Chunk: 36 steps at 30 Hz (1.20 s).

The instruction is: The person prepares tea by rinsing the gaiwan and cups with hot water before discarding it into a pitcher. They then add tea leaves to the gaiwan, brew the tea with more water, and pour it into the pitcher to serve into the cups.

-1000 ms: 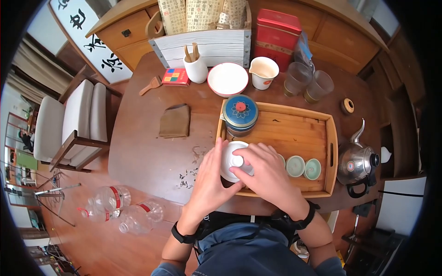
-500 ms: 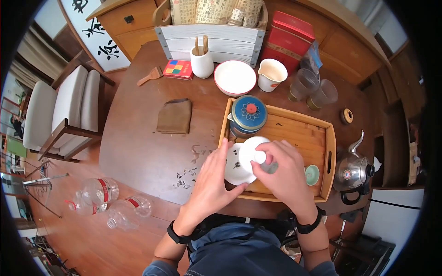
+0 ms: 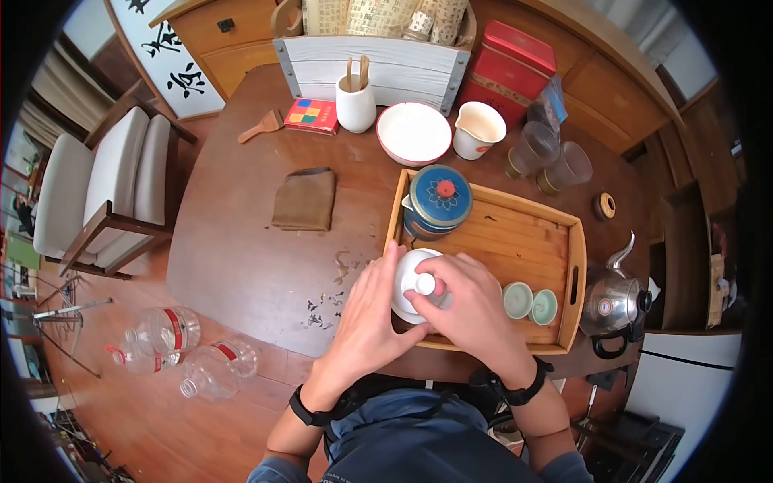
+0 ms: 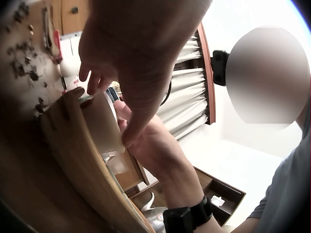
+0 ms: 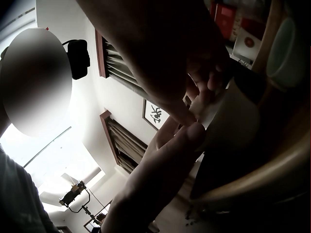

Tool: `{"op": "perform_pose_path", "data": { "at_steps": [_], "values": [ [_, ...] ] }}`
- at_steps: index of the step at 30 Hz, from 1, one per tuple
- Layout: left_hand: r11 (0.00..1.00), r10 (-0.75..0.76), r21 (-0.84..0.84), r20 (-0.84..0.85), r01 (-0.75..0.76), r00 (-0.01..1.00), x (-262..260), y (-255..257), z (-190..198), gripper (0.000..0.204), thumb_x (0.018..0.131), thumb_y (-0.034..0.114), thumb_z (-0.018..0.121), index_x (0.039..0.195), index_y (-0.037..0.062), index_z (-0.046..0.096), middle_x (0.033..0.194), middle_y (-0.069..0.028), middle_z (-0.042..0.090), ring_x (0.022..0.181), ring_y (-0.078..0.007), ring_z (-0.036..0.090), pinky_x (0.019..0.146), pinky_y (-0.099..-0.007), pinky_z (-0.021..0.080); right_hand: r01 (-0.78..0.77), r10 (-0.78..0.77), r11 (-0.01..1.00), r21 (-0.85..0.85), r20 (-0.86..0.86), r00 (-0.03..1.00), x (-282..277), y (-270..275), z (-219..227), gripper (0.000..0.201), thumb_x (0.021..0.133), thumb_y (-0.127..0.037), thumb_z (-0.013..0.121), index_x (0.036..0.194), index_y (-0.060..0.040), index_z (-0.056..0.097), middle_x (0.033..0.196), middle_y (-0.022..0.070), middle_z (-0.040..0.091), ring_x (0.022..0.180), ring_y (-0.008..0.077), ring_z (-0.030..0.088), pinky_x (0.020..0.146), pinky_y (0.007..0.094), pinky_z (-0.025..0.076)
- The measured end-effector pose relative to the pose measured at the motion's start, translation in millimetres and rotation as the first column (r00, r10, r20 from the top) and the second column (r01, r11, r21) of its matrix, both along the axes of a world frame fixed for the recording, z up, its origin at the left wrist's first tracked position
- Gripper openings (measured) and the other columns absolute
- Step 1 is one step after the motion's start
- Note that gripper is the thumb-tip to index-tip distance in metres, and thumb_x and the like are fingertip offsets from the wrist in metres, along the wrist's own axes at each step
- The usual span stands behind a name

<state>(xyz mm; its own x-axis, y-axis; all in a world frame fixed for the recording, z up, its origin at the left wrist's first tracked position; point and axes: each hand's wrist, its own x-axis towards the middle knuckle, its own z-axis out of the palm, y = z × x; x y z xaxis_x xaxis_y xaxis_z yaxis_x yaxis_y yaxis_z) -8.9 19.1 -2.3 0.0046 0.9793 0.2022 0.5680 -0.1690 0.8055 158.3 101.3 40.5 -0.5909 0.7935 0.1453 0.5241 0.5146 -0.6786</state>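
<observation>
A white lid (image 3: 409, 267) covers a white bowl (image 4: 99, 121) at the near left corner of the wooden tray (image 3: 576, 278). My right hand (image 3: 475, 310) pinches the lid's knob between thumb and fingers. Alongside the bowl's left side, my left hand (image 3: 364, 322) keeps its fingers straight, with the thumb stretched out at the near side. The right wrist view is dark, but both the bowl (image 5: 233, 121) and the fingers around it show. What lies inside the bowl is hidden.
A blue lidded pot (image 3: 439, 201) and green cups (image 3: 517, 299) stand on the tray. Dark leaf bits (image 3: 324, 310) lie left of my left hand, below a brown cloth (image 3: 304, 200). The steel kettle (image 3: 610, 306) is right of the tray. Behind stand a white bowl (image 3: 414, 133) and pitcher (image 3: 480, 129).
Half a second ago the lid was off to the right, showing dark bits in the bowl; my right hand has brought it back left over the bowl. The left hand remains beside the bowl.
</observation>
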Motion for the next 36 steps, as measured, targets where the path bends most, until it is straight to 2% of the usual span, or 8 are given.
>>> {"op": "perform_pose_path", "data": {
  "at_steps": [3,7,10,16,19,22,25,36],
  "values": [
    [1.0,-0.01,-0.002,0.004,0.01,1.0,0.6,1.4,0.3,0.129,0.073,0.015,0.094,0.17,0.0009,0.01,0.16,-0.024,0.047,0.141,-0.0443,0.05,0.119,-0.05,0.041,0.014,-0.019,0.995,0.102,0.046,0.999,4.9,1.3,-2.0,0.028,0.082,-0.018,0.084,0.104,-0.0055,0.072,0.091,0.0096,0.071,0.085,0.0313,0.066,0.079,0.0435,0.053],
    [1.0,-0.002,-0.007,-0.005,0.002,1.0,2.5,2.7,7.4,0.124,0.073,0.016,0.095,0.167,-0.0049,0.016,0.152,-0.0262,0.051,0.138,-0.0455,0.051,0.118,-0.0513,0.04,0.054,-0.086,0.969,0.239,0.129,0.988,11.8,1.2,6.1,0.026,0.081,-0.018,0.084,0.101,-0.0055,0.072,0.092,0.0097,0.072,0.087,0.0314,0.066,0.079,0.0439,0.053],
    [1.0,-0.008,0.019,-0.003,0.008,1.0,3.2,2.6,6.3,0.123,0.073,0.016,0.094,0.167,-0.005,0.017,0.151,-0.0262,0.052,0.138,-0.0454,0.051,0.118,-0.0512,0.041,0.029,-0.03,0.999,0.042,0.035,0.999,6.8,-1.3,15.1,0.026,0.081,-0.018,0.084,0.1,-0.0053,0.073,0.091,0.0098,0.072,0.087,0.0316,0.066,0.079,0.0443,0.052],
    [1.0,-0.007,0.023,-0.023,0.007,1.0,3.6,2.2,6.5,0.123,0.073,0.015,0.094,0.167,-0.0047,0.018,0.151,-0.0255,0.052,0.137,-0.045,0.052,0.118,-0.0512,0.041,0.012,-0.014,0.999,0.047,0.043,0.999,3.0,-2.1,-1.4,0.024,0.081,-0.017,0.084,0.098,-0.0055,0.072,0.091,0.0097,0.071,0.086,0.0312,0.066,0.077,0.0439,0.052],
    [1.0,-0.008,0.018,-0.023,0.008,1.0,3.4,2.5,7.0,0.124,0.073,0.015,0.094,0.168,-0.0028,0.016,0.155,-0.0246,0.05,0.14,-0.0447,0.05,0.119,-0.0514,0.04,0.021,-0.043,0.978,0.207,0.102,0.994,7.4,0.4,-0.5,0.022,0.08,-0.016,0.083,0.097,-0.0059,0.072,0.091,0.0097,0.071,0.087,0.0304,0.065,0.077,0.0433,0.051],
    [1.0,-0.015,-0.003,-0.012,0.015,1.0,2.7,2.1,6.3,0.125,0.074,0.015,0.093,0.169,-0.001,0.013,0.158,-0.024,0.048,0.142,-0.0449,0.048,0.12,-0.0516,0.038,0.026,-0.054,0.97,0.24,0.107,0.993,9.7,0.9,6.6,0.022,0.08,-0.014,0.082,0.096,-0.0057,0.072,0.091,0.0094,0.07,0.087,0.03,0.065,0.078,0.0431,0.051],
    [1.0,-0.006,0.031,-0.022,0.007,1.0,3.5,2.8,7.0,0.122,0.073,0.014,0.094,0.167,-0.0039,0.018,0.153,-0.0249,0.052,0.139,-0.045,0.051,0.117,-0.0515,0.041,0.022,-0.029,0.993,0.113,0.06,0.998,5.3,-1.6,9.1,0.022,0.08,-0.015,0.082,0.097,-0.0048,0.072,0.092,0.0097,0.071,0.087,0.0306,0.065,0.08,0.0435,0.051],
    [1.0,0.004,-0.002,-0.018,-0.004,1.0,1.6,1.8,5.4,0.114,0.074,0.009,0.089,0.167,-0.0022,0.024,0.157,-0.0236,0.051,0.141,-0.044,0.05,0.117,-0.051,0.041,-0.02,0.016,0.995,0.099,0.049,0.999,6.7,-3.1,-0.8,0.032,0.084,-0.023,0.083,0.107,-0.0031,0.071,0.094,0.0105,0.073,0.088,0.0308,0.065,0.083,0.0435,0.05]
  ]
}}
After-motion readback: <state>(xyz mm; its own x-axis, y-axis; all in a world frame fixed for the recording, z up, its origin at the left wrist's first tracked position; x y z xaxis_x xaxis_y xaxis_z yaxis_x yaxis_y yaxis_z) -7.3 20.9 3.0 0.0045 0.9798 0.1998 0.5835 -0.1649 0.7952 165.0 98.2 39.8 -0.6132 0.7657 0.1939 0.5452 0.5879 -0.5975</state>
